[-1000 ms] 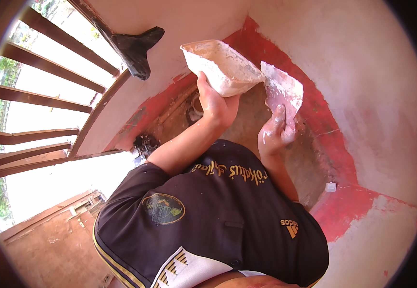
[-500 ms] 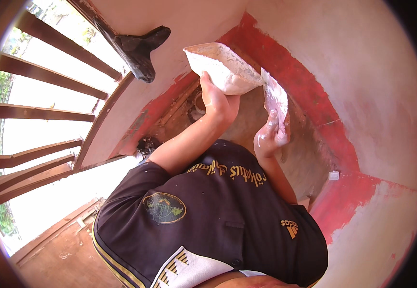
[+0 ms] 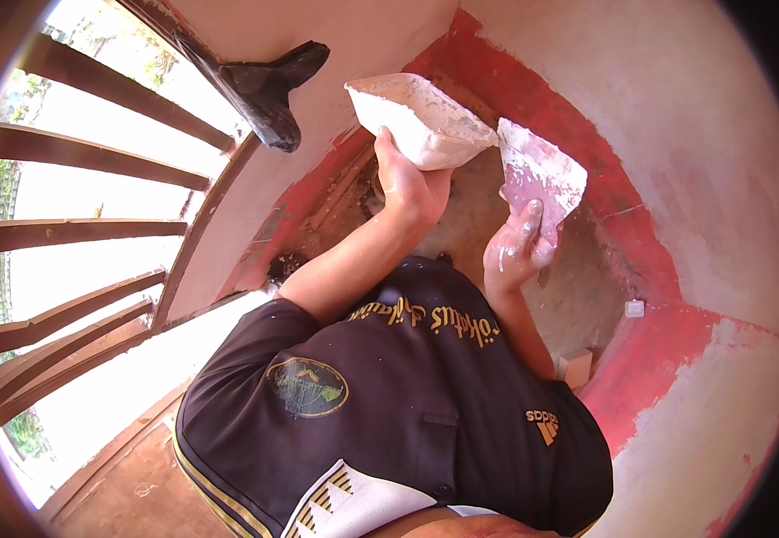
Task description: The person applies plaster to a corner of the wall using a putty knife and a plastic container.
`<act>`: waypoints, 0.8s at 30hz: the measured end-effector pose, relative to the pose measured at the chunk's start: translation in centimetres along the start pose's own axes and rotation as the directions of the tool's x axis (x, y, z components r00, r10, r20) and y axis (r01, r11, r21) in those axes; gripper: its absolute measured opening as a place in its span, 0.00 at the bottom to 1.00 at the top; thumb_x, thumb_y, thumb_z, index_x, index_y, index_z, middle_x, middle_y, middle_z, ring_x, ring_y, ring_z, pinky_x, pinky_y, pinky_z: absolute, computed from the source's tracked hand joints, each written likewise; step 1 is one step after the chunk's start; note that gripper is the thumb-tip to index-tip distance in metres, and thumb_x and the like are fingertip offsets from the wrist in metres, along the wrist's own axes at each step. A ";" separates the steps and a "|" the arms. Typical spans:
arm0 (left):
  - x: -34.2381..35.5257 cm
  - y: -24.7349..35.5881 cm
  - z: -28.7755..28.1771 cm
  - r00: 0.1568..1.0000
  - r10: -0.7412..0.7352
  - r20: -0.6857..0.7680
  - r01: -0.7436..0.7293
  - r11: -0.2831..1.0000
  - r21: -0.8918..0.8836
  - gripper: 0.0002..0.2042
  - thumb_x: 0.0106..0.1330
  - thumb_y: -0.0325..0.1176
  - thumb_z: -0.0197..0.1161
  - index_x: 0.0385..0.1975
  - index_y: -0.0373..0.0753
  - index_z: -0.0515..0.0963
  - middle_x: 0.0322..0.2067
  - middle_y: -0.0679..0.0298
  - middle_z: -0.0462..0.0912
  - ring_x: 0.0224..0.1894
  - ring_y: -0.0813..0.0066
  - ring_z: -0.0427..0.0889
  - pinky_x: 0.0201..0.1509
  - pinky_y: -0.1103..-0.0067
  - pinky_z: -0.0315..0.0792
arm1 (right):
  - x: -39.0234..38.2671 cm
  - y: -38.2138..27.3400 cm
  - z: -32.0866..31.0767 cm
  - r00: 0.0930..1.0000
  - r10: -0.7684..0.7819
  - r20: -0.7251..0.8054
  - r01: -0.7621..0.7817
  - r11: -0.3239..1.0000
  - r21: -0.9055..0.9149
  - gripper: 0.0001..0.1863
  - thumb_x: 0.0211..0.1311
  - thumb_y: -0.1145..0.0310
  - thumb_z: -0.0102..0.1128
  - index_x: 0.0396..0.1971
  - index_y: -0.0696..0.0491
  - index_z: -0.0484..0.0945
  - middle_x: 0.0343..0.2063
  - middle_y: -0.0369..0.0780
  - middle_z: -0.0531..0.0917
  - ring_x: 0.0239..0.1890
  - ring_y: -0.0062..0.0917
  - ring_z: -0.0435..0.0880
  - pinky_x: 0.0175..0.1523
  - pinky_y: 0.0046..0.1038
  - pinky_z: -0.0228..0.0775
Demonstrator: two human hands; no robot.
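Note:
My left hand point(image 3: 412, 186) grips a white, plaster-smeared tub point(image 3: 421, 125) from beneath, with the thumb up along its near wall. Pale residue coats the tub's inside. In my right hand point(image 3: 517, 247) is a flat, pinkish scraper blade point(image 3: 542, 173), its broad face turned up and streaked with white paste. The thumb presses on that face, and the other fingers are mostly hidden behind it. White smears mark the right thumb and fingers. The scraper's far left corner is close to the tub's right end; I cannot tell whether they touch.
A barred window point(image 3: 85, 229) opens on the left, with a black plastic-like thing point(image 3: 268, 85) hanging at its far end. Walls with a red lower band point(image 3: 578, 134) curve around me. A white socket-like box point(image 3: 634, 308) sits on the right wall near a pale block point(image 3: 576, 368).
The scraper has turned from nearly edge-on to showing its broad face, and my right hand has shifted slightly right. The tub stays almost in place in my left hand.

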State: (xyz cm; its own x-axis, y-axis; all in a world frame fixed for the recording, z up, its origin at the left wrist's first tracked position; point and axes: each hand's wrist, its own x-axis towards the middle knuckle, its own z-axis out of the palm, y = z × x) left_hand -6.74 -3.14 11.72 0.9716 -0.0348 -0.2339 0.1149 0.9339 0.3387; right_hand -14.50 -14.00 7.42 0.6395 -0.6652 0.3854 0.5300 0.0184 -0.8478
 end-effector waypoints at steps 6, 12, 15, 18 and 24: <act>-0.7 0.8 1.2 1.000 0.011 0.005 -0.011 1.000 0.023 0.29 0.75 0.52 0.29 0.70 0.43 0.51 0.69 0.57 0.57 0.71 0.51 0.55 0.71 0.48 0.51 | -0.5 -0.3 0.6 0.996 -0.067 0.061 0.075 0.990 -0.122 0.11 0.69 0.79 0.50 0.48 0.67 0.72 0.46 0.51 0.78 0.44 0.34 0.81 0.49 0.36 0.79; -0.1 1.1 0.8 0.999 0.032 -0.018 -0.032 0.999 0.009 0.29 0.75 0.52 0.29 0.70 0.43 0.50 0.69 0.57 0.56 0.71 0.50 0.55 0.72 0.48 0.51 | -1.5 -0.6 0.2 0.979 -0.130 0.160 0.169 0.950 -0.262 0.10 0.70 0.78 0.49 0.46 0.68 0.72 0.41 0.53 0.81 0.39 0.34 0.83 0.47 0.33 0.78; 0.2 1.6 0.5 1.000 0.020 -0.024 -0.020 1.000 0.007 0.29 0.75 0.52 0.29 0.70 0.43 0.50 0.69 0.57 0.56 0.71 0.50 0.54 0.72 0.48 0.50 | -2.2 -0.1 0.6 0.982 -0.134 0.137 0.165 0.952 -0.257 0.10 0.70 0.78 0.50 0.46 0.68 0.72 0.40 0.53 0.81 0.39 0.34 0.83 0.47 0.33 0.78; 0.7 2.2 -0.2 1.000 0.018 -0.019 -0.018 1.000 0.009 0.29 0.75 0.52 0.29 0.70 0.43 0.50 0.69 0.57 0.55 0.71 0.50 0.54 0.72 0.48 0.50 | -2.7 0.6 1.1 0.982 -0.132 0.137 0.162 0.957 -0.242 0.11 0.70 0.78 0.50 0.47 0.68 0.72 0.41 0.53 0.81 0.39 0.35 0.83 0.47 0.33 0.78; 1.1 2.4 -0.6 1.000 0.021 -0.019 -0.021 1.000 0.004 0.29 0.75 0.52 0.29 0.70 0.44 0.51 0.69 0.58 0.56 0.71 0.51 0.54 0.72 0.49 0.50 | -3.3 0.2 2.9 0.995 -0.083 0.050 0.090 0.985 -0.147 0.08 0.67 0.81 0.51 0.43 0.67 0.75 0.38 0.44 0.79 0.41 0.28 0.79 0.47 0.30 0.71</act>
State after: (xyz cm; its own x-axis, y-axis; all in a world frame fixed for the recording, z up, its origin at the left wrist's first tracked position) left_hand -5.50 -0.77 11.70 0.9696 -0.0084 -0.2445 0.0957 0.9328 0.3474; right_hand -14.84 -9.66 7.05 0.6201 -0.6263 0.4725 0.4978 -0.1513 -0.8540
